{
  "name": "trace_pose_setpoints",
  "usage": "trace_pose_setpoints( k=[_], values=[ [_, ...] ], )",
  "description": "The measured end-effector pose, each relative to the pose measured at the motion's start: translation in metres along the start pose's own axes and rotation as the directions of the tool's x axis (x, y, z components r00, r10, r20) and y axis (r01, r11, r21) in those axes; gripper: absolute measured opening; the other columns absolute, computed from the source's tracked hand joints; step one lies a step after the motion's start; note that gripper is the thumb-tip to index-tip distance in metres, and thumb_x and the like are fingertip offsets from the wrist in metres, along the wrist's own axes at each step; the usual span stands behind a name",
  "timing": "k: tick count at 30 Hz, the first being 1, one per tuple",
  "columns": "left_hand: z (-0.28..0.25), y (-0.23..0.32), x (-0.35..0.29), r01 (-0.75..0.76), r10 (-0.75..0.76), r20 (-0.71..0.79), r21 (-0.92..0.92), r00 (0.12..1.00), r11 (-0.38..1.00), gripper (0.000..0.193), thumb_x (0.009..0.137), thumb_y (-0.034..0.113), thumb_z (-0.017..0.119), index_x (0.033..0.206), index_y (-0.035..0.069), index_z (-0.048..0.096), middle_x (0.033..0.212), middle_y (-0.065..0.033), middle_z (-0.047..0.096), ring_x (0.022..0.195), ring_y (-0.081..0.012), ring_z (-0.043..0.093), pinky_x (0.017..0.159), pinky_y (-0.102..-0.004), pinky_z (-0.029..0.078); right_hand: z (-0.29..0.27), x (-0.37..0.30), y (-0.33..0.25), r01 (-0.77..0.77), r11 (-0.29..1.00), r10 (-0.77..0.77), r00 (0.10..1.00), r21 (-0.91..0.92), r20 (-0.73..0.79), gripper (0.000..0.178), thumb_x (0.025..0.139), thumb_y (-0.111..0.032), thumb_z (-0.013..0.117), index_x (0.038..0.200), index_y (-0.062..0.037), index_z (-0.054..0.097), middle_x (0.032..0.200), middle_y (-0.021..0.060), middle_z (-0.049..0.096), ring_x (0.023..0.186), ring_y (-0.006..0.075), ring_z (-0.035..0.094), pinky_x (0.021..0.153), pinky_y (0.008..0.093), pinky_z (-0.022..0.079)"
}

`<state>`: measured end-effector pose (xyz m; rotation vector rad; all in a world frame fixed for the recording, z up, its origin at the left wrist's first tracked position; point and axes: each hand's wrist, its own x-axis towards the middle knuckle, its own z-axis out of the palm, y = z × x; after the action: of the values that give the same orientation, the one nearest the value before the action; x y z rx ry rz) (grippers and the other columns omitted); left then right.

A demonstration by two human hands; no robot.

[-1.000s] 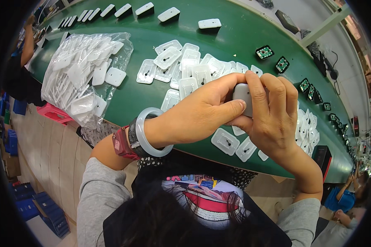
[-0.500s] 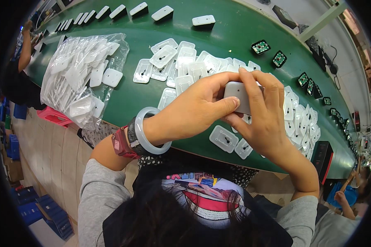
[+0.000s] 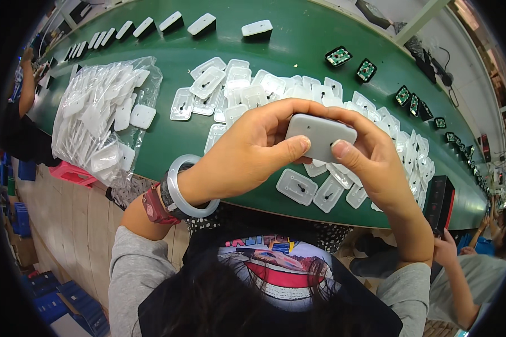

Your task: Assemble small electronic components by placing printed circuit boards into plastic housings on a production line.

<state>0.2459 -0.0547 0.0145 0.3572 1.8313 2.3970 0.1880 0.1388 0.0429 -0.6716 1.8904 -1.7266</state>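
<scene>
Between both hands, above the front edge of the green bench, is a white plastic housing [image 3: 322, 128] with rounded corners and a small hole visible near one end. My left hand [image 3: 258, 143] grips its left side, thumb on the top face and fingers behind. My right hand [image 3: 374, 154] closes round the right side, its thumb pressing on the face near the lower edge. What lies under the housing is hidden by my fingers. Around and beneath my hands are loose white plastic covers [image 3: 297, 187], several with a small black part inside.
A clear bag [image 3: 98, 115] of white covers lies at left. White-topped black units [image 3: 257, 28] line the far side of the green bench [image 3: 219, 45]. Green circuit boards in black cases [image 3: 338, 56] run along the right. A black box [image 3: 439, 202] stands near another person's hand [image 3: 446, 249].
My right fingers have moved from over the housing to its far side, and that thumb now presses its face. More of the housing shows. The view has shifted slightly.
</scene>
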Motion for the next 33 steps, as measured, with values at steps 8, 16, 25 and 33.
trace_pose_setpoints(
  k=[8,16,25,33],
  values=[
    [0.010,-0.004,-0.002,-0.032,0.034,-0.037,0.038,0.999,0.999,0.043,0.082,-0.004,0.048,0.125,-0.001,0.048,0.110,-0.0127,0.058,0.087,-0.0147,0.058,0.078,-0.0245,0.051,-0.002,-0.008,0.002,0.072,0.992,-0.069,0.997,-0.102,0.031,0.040,0.086,-0.007,0.057,0.124,0.0005,0.047,0.112,0.0155,0.056,0.100,0.0241,0.055,0.090,0.0340,0.045],
    [0.011,-0.003,0.007,-0.028,0.036,-0.059,0.118,0.998,0.993,0.041,0.087,0.003,0.052,0.127,-0.002,0.045,0.116,-0.0148,0.054,0.095,-0.0186,0.057,0.082,-0.0279,0.050,-0.004,0.000,0.005,0.034,0.989,-0.032,0.999,-0.141,0.013,0.045,0.085,-0.012,0.058,0.126,0.0022,0.045,0.120,0.0162,0.051,0.111,0.0248,0.049,0.095,0.0364,0.040],
    [-0.086,-0.052,0.161,0.122,-0.223,-0.291,-0.328,0.930,0.937,0.028,0.088,0.011,0.056,0.111,-0.004,0.056,0.105,-0.0148,0.059,0.075,-0.0194,0.056,0.072,-0.0292,0.051,-0.018,-0.034,0.021,0.131,0.869,-0.274,0.931,-0.478,-0.243,0.040,0.083,-0.014,0.059,0.120,-0.0019,0.050,0.126,0.0153,0.046,0.118,0.0278,0.044,0.097,0.0384,0.038],
    [-0.082,-0.045,0.197,-0.129,0.093,0.111,0.965,0.990,0.229,0.022,0.087,0.015,0.060,0.093,-0.007,0.059,0.084,-0.0114,0.062,0.065,-0.0205,0.054,0.063,-0.0298,0.048,-0.166,-0.137,0.047,-0.328,0.765,-0.326,0.545,-0.555,-0.772,0.032,0.079,-0.011,0.059,0.110,-0.0011,0.058,0.108,0.0112,0.060,0.093,0.0252,0.057,0.084,0.0326,0.045]
  ],
)
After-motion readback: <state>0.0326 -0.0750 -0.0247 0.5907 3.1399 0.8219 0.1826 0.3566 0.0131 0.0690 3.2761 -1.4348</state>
